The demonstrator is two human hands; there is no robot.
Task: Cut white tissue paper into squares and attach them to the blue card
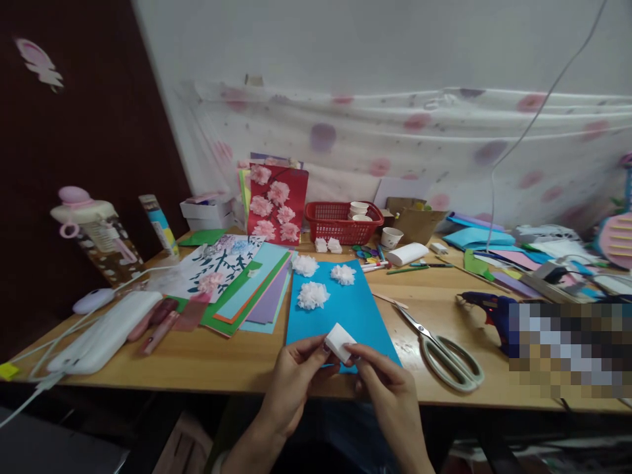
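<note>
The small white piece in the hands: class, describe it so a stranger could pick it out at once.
On the wooden desk, find the bright blue sheet. Over its near edge, the left hand and right hand pinch the small white piece between them; its straight edges set it apart from the ruffled white flowers on the sheet.

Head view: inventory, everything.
paper piece: 1, white, front centre
base sheet: 1, blue, centre
flowers: 3, white, on base sheet
flower card: 1, red, back
basket: 1, red, back centre
cups: several, white, in, beside basket
scissors: 1, pale, front right
glue gun: 1, blue, right
papers: several, mixed, left and right
bottle: 1, brown-cream, far left
corded block: 1, white, front left
spotted sheeting: 1, white, wall
table: 1, brown, beneath
left hand, right hand: 1 each, bare, on paper piece
</note>
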